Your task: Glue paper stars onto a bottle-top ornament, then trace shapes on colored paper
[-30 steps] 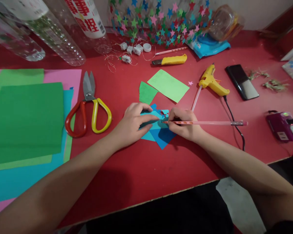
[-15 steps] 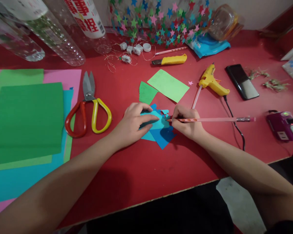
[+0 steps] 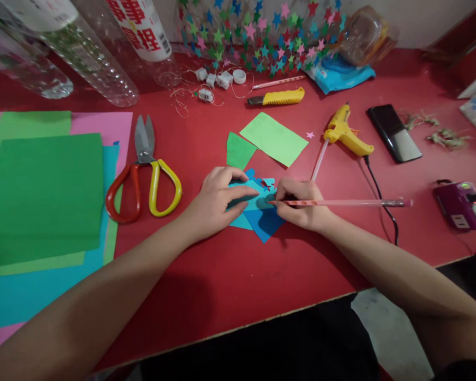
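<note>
My left hand [image 3: 227,197] lies with fingers spread on a light blue piece of paper [image 3: 246,203], pressing it to the table. My right hand [image 3: 300,203] is closed around a pink pencil [image 3: 349,203], whose tip touches the light blue paper near its right side. Beneath that sheet, a darker blue paper [image 3: 265,226] sticks out toward me. Small blue cut scraps [image 3: 268,183] sit along the far edge of the paper, partly hidden by my hands. Just beyond lie a light green paper [image 3: 274,139] and a darker green piece [image 3: 239,151].
Scissors [image 3: 144,174] and stacked coloured sheets [image 3: 43,196] lie at left. Farther back are a yellow cutter [image 3: 281,97], plastic bottles [image 3: 91,61] and a star-covered bottle [image 3: 262,37]. To the right are a glue gun [image 3: 347,132], a phone [image 3: 394,133] and a purple power adapter [image 3: 462,205].
My right hand has shifted slightly left and toward me, and the pencil tip has moved down and left over the paper. My left hand stays in place.
</note>
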Demonstrator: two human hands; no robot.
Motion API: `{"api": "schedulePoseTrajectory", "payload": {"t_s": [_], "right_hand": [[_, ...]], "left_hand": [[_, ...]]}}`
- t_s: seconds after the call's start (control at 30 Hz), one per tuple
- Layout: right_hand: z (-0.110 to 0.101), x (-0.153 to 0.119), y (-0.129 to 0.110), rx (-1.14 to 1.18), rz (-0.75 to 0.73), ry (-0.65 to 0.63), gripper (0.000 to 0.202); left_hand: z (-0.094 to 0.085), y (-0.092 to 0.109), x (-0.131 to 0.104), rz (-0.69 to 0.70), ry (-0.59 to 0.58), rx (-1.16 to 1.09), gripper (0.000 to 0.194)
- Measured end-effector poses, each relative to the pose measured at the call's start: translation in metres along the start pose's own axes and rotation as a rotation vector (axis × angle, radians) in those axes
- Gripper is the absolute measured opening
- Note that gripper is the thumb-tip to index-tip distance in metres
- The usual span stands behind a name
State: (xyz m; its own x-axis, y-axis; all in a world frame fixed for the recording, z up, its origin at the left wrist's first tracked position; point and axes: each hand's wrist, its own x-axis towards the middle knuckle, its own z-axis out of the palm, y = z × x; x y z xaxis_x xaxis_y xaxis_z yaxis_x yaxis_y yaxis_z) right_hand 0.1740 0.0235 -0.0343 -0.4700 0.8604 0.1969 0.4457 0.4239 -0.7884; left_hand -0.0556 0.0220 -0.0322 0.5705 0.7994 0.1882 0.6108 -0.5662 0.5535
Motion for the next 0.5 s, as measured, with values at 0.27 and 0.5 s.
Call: {"api": "schedulePoseTrajectory", "payload": {"t_s": [0.27,0.5], "right_hand": [[0.0005,0.0008,-0.0011,0.013,-0.081,-0.034,0.011],[-0.0004,0.0009,-0.0058,0.028,-0.027,0.036,0.011]], "left_hand": [[0.0006,0.0002,0.0,-0.011,0.002,0.006,0.025],[0.0005,-0.0013,-0.0001,-0.013,-0.01,-0.002,0.025]]}}
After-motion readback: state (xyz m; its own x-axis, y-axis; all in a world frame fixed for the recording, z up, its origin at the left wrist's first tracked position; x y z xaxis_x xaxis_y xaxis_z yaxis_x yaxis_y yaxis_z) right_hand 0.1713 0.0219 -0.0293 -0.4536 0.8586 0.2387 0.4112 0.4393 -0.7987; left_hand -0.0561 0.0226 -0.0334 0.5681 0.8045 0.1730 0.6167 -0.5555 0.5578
